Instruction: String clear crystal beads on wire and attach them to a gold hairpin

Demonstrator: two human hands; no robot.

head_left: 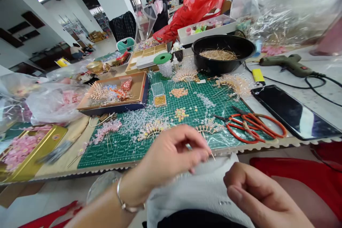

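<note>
My left hand (173,153), with a silver bangle at the wrist, is in front of the table edge. Its thumb and fingertips are pinched on a thin gold-coloured wire (213,156) whose end sticks out. To its right, my right hand (259,194) is curled with thumb against forefinger; whatever it may hold is hidden. Beyond them lies a green cutting mat (107,158). On it are beaded hair combs, one (153,130) just behind my left hand and another (210,128) to the right. Loose clear beads (128,121) and a small pile of yellow-pink sequins (181,114) lie nearby.
Red-handled pliers (248,128) and a black phone (296,112) lie at the right, before a glue gun (288,65). A black bowl (224,67) holds gold-coloured wires. At left are a shallow box (114,108) of ornaments and a gold tin (40,153) of pink flowers.
</note>
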